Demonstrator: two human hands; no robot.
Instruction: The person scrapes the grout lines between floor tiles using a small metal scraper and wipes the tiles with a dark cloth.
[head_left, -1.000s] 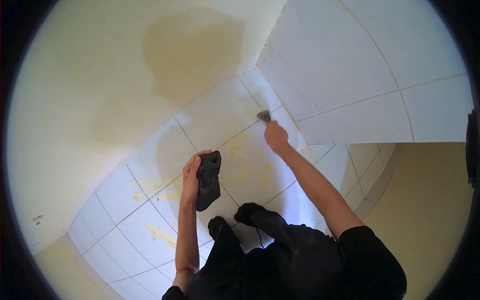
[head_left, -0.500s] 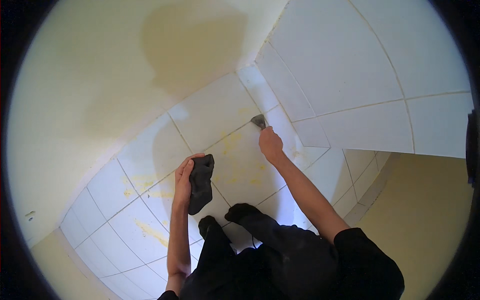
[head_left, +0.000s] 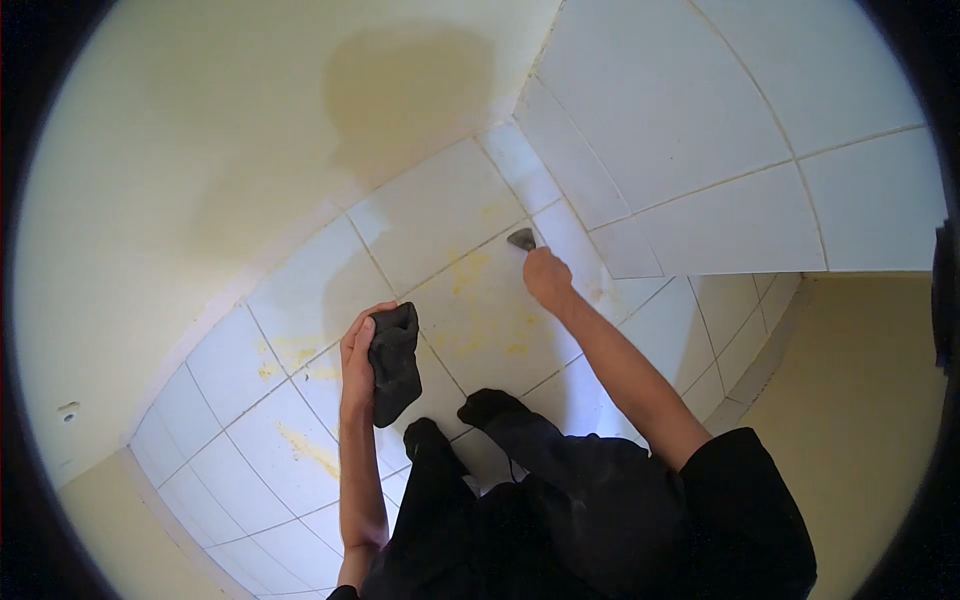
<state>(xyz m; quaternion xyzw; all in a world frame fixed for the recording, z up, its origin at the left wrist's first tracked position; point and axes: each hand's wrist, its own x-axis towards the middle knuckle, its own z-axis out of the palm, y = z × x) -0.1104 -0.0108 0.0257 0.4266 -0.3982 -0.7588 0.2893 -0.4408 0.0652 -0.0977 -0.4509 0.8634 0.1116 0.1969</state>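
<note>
Scraper [head_left: 522, 239]: right hand [head_left: 548, 278] curls its fingers round it; blade points away from the feet [head_left: 490, 405], roughly along the forearm [head_left: 632, 375].
Yellow marks [head_left: 464, 275]: left of the blade.
Cloth [head_left: 395, 365]: left hand [head_left: 358, 338] clasps it.

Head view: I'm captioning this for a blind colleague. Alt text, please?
A person's right hand holds a scraper-like tool over white floor tiles marked with yellow smears; the left hand grips a dark cloth-like bundle.

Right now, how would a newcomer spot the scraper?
Over the white tiled floor, find the right hand, the one higher in the picture. The scraper juts from its top. Its small, flared grey head sets it apart from the larger, soft dark bundle in the left hand.
</note>
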